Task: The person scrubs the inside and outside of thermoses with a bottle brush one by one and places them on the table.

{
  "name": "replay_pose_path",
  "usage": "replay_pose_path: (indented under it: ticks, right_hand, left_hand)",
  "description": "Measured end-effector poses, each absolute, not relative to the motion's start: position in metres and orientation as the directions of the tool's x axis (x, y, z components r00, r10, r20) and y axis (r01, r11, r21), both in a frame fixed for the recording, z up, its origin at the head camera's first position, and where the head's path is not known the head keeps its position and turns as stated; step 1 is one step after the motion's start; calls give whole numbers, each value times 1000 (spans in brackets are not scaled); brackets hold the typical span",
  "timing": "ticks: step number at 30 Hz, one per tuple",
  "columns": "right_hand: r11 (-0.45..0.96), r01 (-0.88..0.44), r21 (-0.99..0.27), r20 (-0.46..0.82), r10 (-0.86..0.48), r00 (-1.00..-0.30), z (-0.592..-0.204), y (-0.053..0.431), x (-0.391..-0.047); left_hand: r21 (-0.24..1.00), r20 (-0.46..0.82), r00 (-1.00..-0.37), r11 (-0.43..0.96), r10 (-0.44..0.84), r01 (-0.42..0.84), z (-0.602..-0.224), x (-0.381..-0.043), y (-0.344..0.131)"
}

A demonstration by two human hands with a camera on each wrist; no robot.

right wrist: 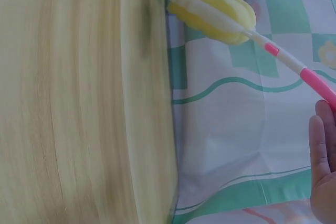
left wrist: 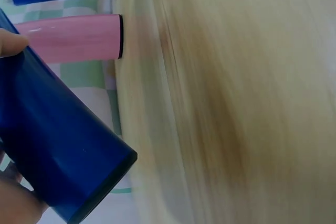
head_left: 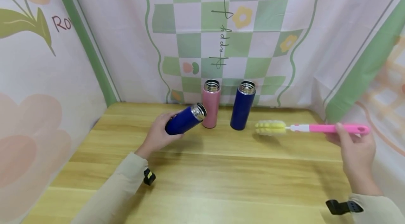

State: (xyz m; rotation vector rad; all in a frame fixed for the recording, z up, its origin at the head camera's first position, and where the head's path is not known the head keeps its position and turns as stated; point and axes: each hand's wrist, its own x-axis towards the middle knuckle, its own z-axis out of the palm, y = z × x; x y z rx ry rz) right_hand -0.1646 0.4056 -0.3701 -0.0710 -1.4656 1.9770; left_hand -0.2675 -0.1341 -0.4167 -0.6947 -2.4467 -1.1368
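Observation:
My left hand (head_left: 160, 132) grips a dark blue bottle (head_left: 182, 121) without a lid, tilted so its steel mouth points up and right. In the left wrist view this bottle (left wrist: 58, 135) shows its dark base lifted off the table. My right hand (head_left: 357, 153) holds a bottle brush (head_left: 322, 128) by its pink handle, its yellow and white sponge head (head_left: 270, 126) pointing left above the table. Behind the tilted bottle stands a pink bottle (head_left: 211, 106), upright with its mouth uncovered. Right of that, a second dark blue bottle (head_left: 242, 108) stands upright, also lidless.
The wooden table (head_left: 202, 189) reaches back to a hanging cloth (head_left: 240, 41) with green checks and flowers. More printed cloth (head_left: 47, 76) hangs at the left, and another green-edged cloth (head_left: 364, 76) at the right. The upright bottles stand near the table's back edge.

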Motion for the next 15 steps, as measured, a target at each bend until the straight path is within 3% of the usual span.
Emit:
replay_pose_path:
  ticks: [7,15]
  right_hand:
    - [-239,-513,-824,381,438,-815,-371,403,-165]
    - [-328,-493,-806,381,350,-856,-369,398,-165]
  left_hand:
    - [489,486,-793,637,367,595,-415,-261,-131]
    - [424,503,-753,638,425,643,-418,-258,-131]
